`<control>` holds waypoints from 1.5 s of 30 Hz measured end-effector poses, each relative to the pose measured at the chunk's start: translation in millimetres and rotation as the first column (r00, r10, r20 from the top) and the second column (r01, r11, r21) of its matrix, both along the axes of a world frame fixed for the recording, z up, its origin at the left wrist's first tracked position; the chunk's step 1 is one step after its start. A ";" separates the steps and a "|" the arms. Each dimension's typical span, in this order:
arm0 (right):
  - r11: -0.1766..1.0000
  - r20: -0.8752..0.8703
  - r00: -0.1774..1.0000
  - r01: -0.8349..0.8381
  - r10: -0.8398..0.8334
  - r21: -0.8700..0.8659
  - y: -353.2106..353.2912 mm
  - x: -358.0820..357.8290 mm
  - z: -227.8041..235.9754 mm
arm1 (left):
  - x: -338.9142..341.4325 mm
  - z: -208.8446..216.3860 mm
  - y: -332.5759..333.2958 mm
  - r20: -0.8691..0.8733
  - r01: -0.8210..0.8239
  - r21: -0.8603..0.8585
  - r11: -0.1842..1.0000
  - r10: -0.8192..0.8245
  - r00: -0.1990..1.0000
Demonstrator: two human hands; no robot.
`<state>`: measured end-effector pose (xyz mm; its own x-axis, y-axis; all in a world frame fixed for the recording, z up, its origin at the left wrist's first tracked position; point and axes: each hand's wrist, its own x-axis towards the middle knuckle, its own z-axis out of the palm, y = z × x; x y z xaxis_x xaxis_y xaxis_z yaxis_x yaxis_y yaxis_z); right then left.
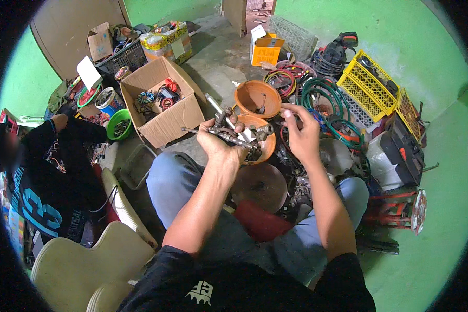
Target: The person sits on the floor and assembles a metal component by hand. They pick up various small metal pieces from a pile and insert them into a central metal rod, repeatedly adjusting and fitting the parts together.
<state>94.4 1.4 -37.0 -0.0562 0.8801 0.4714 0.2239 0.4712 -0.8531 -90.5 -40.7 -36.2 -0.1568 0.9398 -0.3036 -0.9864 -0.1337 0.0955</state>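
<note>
My left hand (221, 145) is palm up and closed around a bundle of worn metal rods and fittings (234, 136). One long bright rod points away to the upper left, and a thinner one sticks out to the left. Just right of the bundle is my right hand (301, 132), its thumb and index finger brought close together. Whatever is between those fingertips, if anything, is too small to make out. Beyond the hands stands an orange-brown plastic bowl (244, 93) with a few small items inside. A second orange bowl (267, 151) sits nearer, partly hidden behind the metal parts.
An open cardboard box (164, 127) with cables stands left of the bowls. A round dark pan (260, 188) lies between my knees. Green hose (317, 93), yellow crates (369, 83) and a toolbox (395, 151) crowd the right. A person in black (62, 171) sits left, near a cream chair (88, 260).
</note>
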 end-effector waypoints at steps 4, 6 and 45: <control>0.908 0.283 0.940 -0.280 0.193 0.312 -38.2 24.7 42.7 | 15.3 9.7 -3.1 -0.039 0.080 0.044 0.996 -0.078 0.996; 0.872 0.396 0.899 -0.336 0.184 0.356 -55.8 26.6 55.6 | 23.5 12.7 -3.6 -0.055 0.119 0.073 0.990 -0.116 0.992; 0.930 0.357 0.925 -0.237 0.128 0.282 -81.7 71.6 55.3 | 84.4 19.2 9.6 -0.105 0.445 0.242 0.862 -0.433 0.895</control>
